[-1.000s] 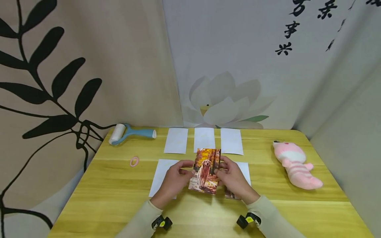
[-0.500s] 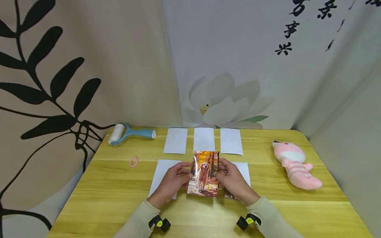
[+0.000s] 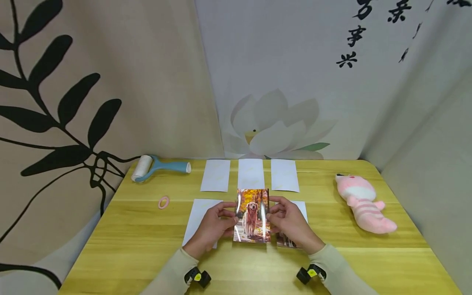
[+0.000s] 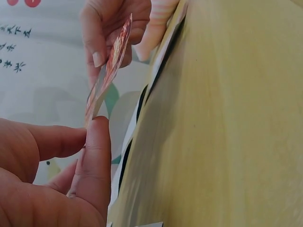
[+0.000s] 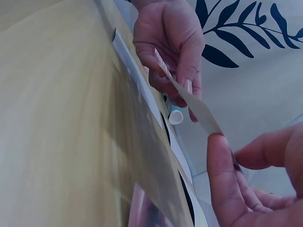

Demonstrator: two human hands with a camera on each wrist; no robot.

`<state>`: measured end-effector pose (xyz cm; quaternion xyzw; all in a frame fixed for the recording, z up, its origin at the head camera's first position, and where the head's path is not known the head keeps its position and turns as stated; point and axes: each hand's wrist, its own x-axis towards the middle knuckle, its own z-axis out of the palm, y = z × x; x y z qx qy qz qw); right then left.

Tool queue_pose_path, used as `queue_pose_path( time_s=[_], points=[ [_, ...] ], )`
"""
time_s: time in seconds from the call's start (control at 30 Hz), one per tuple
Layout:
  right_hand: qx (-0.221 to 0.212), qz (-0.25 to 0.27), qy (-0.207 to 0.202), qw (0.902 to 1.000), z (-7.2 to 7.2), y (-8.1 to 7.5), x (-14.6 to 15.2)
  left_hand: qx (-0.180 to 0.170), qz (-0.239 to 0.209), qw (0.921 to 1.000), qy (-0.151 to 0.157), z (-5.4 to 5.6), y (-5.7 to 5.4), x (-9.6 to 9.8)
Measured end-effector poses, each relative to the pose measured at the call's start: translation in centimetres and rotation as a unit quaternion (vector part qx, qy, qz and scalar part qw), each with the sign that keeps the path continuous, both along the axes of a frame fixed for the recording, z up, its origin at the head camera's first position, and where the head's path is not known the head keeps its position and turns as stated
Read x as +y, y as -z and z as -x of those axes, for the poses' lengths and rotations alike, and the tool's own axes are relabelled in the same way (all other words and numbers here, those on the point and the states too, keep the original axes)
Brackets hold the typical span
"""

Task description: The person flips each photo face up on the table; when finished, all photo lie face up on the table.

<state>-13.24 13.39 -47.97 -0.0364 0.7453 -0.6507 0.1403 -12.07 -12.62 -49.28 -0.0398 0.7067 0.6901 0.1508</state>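
Straighter and slightly lower than a second ago, the golden retriever photo card (image 3: 252, 215) is hovering above the tabletop (image 3: 243, 270), midway between the left hand (image 3: 213, 224) and the right hand (image 3: 291, 223). Both are pinching its opposite side edges, neither sitting nearer, while its long axis is running crosswise to the line between them.

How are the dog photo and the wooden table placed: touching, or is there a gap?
Apart. The left wrist view shows the dog photo held up, with a strip of the printed backdrop visible between it and the table.
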Motion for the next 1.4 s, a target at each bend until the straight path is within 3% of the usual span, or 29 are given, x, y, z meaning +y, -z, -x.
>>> queue_pose_path(
  time_s=[0.27, 0.63, 1.07, 1.4],
  points=[
    [0.016, -0.028, 0.028, 0.9991, 0.3, 0.8, 0.1, 0.014, 0.029, 0.9994, 0.009, 0.1, 0.3, 0.1],
    [0.050, -0.146, 0.007, 0.9881, 0.0, 1.6, 0.5, 0.061, 0.127, 0.9895, 0.035, 0.1, 0.5, -0.1],
    [0.015, -0.146, -0.003, 0.9892, -0.4, 1.5, 0.6, 0.055, 0.159, 0.9851, 0.037, 0.3, 0.7, 0.1],
    [0.029, -0.169, -0.002, 0.9852, -0.1, 1.6, 0.8, 0.054, 0.174, 0.9822, 0.044, 0.3, 0.5, -0.2]
  ],
)
